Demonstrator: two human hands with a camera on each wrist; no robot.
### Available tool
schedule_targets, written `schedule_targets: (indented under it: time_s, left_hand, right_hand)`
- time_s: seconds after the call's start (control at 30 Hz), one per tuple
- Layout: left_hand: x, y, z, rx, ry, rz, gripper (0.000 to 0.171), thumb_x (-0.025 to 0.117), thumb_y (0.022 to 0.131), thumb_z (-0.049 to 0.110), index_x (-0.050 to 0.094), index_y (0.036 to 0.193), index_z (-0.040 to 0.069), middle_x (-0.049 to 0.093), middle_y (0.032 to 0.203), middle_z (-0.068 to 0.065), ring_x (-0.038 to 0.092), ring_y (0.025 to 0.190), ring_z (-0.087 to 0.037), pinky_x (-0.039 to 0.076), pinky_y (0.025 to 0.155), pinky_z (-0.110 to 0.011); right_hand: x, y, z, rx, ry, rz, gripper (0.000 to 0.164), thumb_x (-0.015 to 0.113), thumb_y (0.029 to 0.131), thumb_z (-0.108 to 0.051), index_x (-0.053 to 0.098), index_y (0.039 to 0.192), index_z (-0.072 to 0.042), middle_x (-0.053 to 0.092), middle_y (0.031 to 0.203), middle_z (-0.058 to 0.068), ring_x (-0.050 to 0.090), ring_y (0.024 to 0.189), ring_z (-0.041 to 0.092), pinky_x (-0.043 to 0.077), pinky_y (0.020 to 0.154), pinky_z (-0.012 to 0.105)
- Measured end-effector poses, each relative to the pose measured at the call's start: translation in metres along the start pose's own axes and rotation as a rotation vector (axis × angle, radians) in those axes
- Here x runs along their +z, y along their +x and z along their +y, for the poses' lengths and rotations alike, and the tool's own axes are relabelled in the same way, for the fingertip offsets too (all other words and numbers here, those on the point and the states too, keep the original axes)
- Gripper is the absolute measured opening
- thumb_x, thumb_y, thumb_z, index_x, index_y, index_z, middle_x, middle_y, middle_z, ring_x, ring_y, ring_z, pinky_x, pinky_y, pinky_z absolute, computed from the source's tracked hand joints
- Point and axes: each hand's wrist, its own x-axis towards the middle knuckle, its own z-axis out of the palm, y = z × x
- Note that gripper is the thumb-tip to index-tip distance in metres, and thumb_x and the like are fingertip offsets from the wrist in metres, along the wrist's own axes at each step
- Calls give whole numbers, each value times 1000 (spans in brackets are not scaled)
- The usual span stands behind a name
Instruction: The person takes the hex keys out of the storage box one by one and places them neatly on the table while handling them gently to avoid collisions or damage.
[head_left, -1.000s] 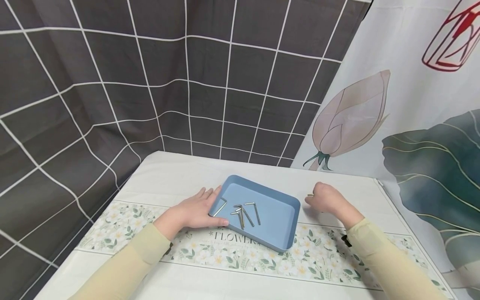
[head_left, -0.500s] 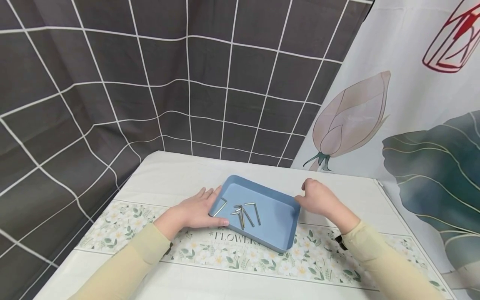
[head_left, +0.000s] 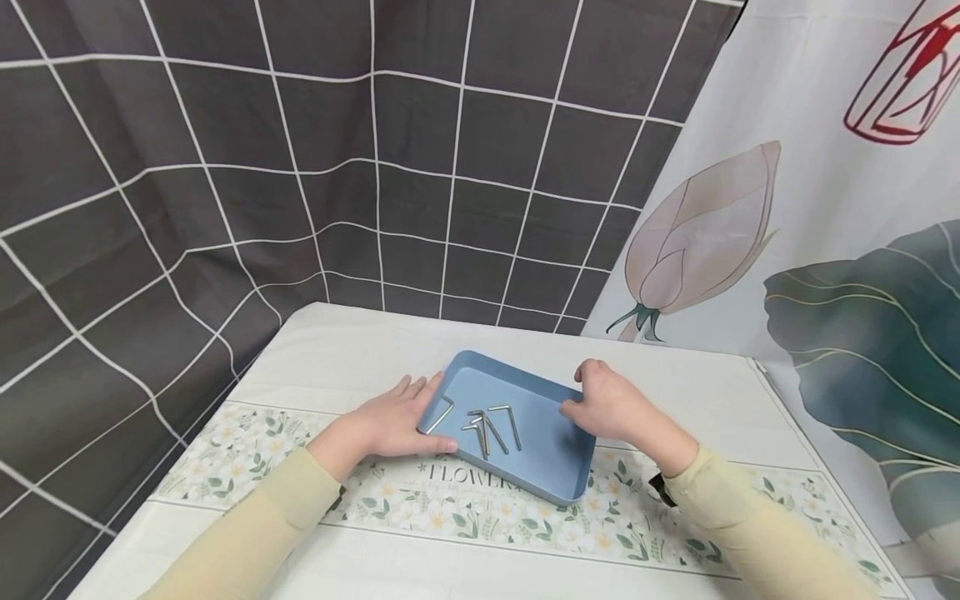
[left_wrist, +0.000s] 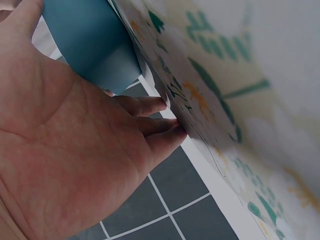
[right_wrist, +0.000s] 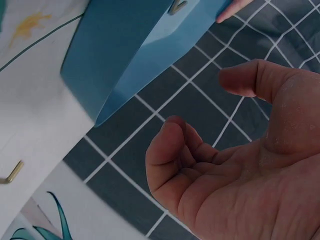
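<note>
A shallow blue tray [head_left: 551, 454] stands on the table with several L-shaped silver hex keys [head_left: 514, 427] inside; one hex key [head_left: 441, 417] lies apart at its left end. My left hand [head_left: 386, 423] rests against the tray's left side, fingers straight, thumb along the near rim. Over the right rim hovers my right hand [head_left: 611, 404], fingers loosely curled. The right wrist view shows thumb and fingers apart with nothing between them. Another hex key [right_wrist: 14, 172] lies on the tablecloth outside the tray in that view; in the head view it is not visible.
A white tablecloth [head_left: 360, 342] with a printed flower band covers the table. Behind it hangs a dark curtain [head_left: 420, 208] with white grid lines. To the right hangs a white curtain [head_left: 810, 100] with plant prints.
My right hand has moved left from beside a hex key on the tablecloth to the tray's right rim. The left hand, tray and hex keys inside it have stayed put.
</note>
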Motion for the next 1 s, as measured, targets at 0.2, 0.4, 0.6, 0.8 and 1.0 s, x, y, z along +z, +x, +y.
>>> schedule_targets:
  time_s: [0.2, 0.4, 0.6, 0.8, 1.0]
  left_hand:
    - [-1, -1, 0, 1, -8, -6, 130, 58, 93, 92, 5, 181, 12, 21, 180, -30, 14, 167, -55, 24, 132, -67]
    - [-3, -2, 1, -7, -7, -1, 129, 60, 94, 89, 6, 180, 11, 22, 180, -29, 15, 167, -54, 24, 132, -67]
    - [-3, -2, 3, -2, -16, 1, 127, 61, 94, 88, 7, 180, 11, 22, 180, -30, 14, 167, -54, 23, 133, -66]
    - [-3, -2, 4, -5, -18, 2, 127, 62, 94, 87, 7, 181, 12, 22, 179, -30, 14, 167, -54, 24, 132, -67]
    - [-4, -3, 5, -13, -18, 3, 127, 61, 94, 87, 7, 181, 12, 22, 180, -29, 15, 167, -54, 24, 132, -68]
  right_hand:
    - [6, -1, -11, -15, -12, -11, 57, 77, 98, -27, 57, 133, 13, 63, 111, 19, 62, 86, 27, 59, 81, 49]
    - [14, 1, -19, -14, -13, -35, 53, 76, 98, -29, 59, 131, 10, 61, 108, 15, 61, 85, 25, 59, 75, 44]
    - [20, 4, -24, -29, -29, -39, 49, 76, 96, -28, 59, 125, 9, 58, 103, 14, 59, 84, 26, 57, 76, 44]
    - [25, 6, -31, -39, -47, -50, 47, 77, 95, -28, 59, 121, 8, 55, 98, 12, 58, 82, 26, 57, 74, 44]
    - [30, 6, -38, -50, -70, -70, 49, 79, 97, -28, 58, 121, 10, 56, 100, 14, 59, 83, 26, 59, 77, 46]
